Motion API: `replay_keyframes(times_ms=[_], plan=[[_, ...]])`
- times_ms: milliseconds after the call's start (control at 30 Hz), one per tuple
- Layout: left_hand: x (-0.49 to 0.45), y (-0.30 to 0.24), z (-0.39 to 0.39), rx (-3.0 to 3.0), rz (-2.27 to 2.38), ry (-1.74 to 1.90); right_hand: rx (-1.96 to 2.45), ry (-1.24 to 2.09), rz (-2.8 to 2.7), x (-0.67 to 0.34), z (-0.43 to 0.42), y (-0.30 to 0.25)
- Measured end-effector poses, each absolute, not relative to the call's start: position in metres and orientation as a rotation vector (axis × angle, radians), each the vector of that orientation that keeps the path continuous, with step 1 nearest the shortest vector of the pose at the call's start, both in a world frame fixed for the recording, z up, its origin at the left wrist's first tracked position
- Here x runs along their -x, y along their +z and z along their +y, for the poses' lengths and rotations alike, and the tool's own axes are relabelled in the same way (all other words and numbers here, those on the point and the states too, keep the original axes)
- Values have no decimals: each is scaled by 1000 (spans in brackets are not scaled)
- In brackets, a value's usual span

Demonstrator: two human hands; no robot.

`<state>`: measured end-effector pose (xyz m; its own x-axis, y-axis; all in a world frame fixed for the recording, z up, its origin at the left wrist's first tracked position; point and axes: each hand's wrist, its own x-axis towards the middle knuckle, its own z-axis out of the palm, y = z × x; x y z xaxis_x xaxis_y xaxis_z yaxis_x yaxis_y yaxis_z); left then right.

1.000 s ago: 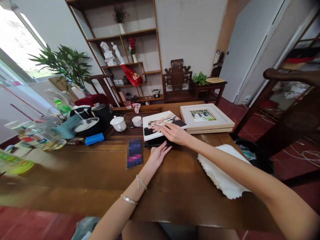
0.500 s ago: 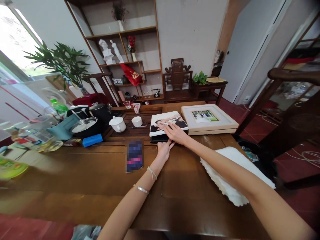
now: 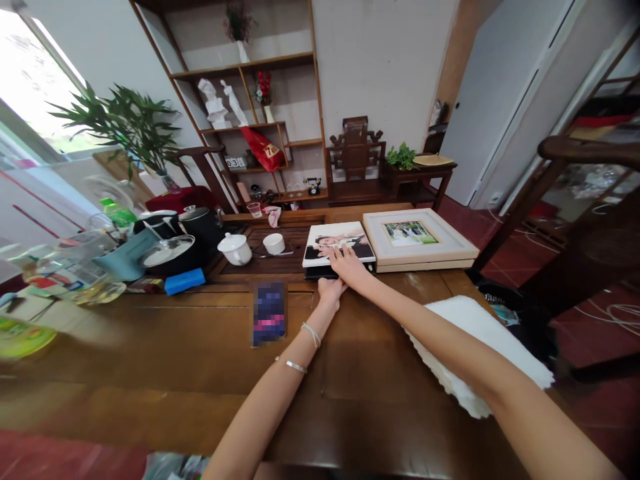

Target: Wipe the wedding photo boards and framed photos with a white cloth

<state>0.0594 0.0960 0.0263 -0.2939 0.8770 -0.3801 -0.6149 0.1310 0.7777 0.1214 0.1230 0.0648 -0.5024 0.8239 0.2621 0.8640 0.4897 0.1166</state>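
A photo album [image 3: 336,244] with a portrait cover lies flat on the far side of the dark wooden table [image 3: 190,360], on a black base. My right hand [image 3: 347,264] rests on the cover's near edge, fingers stretched flat. My left hand [image 3: 330,292] is tucked against the album's front edge just below it, fingers partly hidden under the right hand. A framed photo [image 3: 417,235] in a pale wood frame lies right of the album, touching it.
A white folded cloth [image 3: 480,350] lies at the table's right edge. A phone [image 3: 269,312] lies left of my left arm. Teapot [image 3: 235,248], cup [image 3: 274,243], pots, a blue sponge [image 3: 184,281] and bottles crowd the left. Shelves and a carved chair stand behind.
The album has slid away from me and to the right, up against the framed photo. Both hands followed it forward; the left hand moved up to its front edge.
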Motion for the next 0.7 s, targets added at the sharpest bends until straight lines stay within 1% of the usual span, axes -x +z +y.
replay_keyframes(times_ms=[167,367,567,700], plan=[[-57,31,97,-406,1249,1445,1602,-196,-2592,-112,130,76],[-56,31,94,-472,1211,1437,1635,-50,-2627,-115,133,92],[-55,28,86,-513,1096,1462,1538,44,-2626,-132,118,102],[-55,28,78,-515,1077,1466,1434,9,-2561,-174,97,109]])
